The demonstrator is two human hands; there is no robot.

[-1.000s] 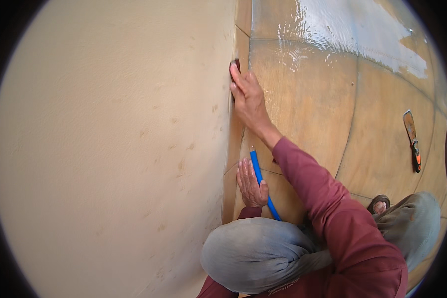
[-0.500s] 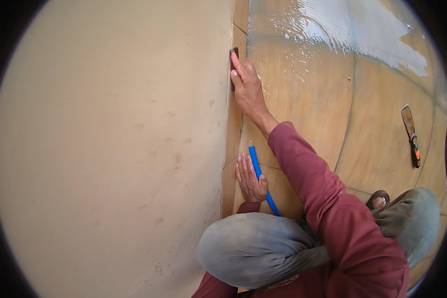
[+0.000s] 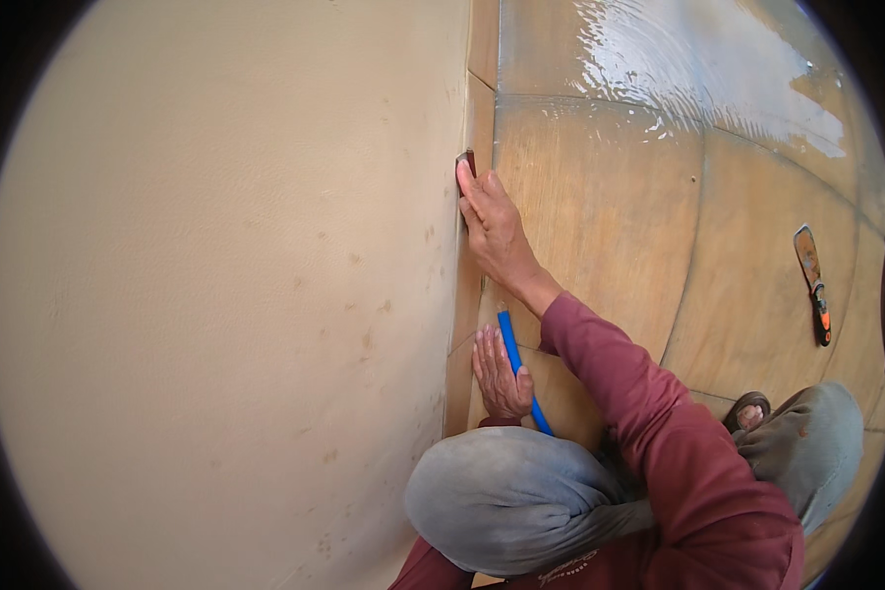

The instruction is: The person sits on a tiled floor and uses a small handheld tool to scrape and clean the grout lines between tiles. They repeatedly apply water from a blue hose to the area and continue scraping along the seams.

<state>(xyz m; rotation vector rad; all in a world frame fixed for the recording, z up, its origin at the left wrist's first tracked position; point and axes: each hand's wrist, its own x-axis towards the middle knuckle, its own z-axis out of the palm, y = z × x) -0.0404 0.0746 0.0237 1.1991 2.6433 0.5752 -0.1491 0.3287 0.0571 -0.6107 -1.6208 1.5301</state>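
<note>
My right hand (image 3: 500, 228) is closed round a small, flat, dark reddish-brown piece (image 3: 466, 169), its exact kind unclear. It presses this against the top edge of the tan skirting tile (image 3: 470, 261), where the tile meets the beige wall (image 3: 236, 246). Nearer me, my left hand (image 3: 502, 382) has its fingers stretched along the base of the skirting. A blue hose (image 3: 510, 339) runs under the left thumb, which holds it beside the fingers. The hose's open end points away from me along the floor joint, with a little clear water seemingly at its mouth.
Water (image 3: 718, 74) spreads over the far floor tiles (image 3: 600, 216). A scraper (image 3: 812, 285) with an orange and black handle lies on the floor at the right. My bent knees (image 3: 511, 497) and a sandalled foot (image 3: 749, 413) are close below my arms.
My right hand has slid nearer along the skirting with the dark piece, closing on the left hand. The left hand and hose stay nearly in place while the view shifts slightly.
</note>
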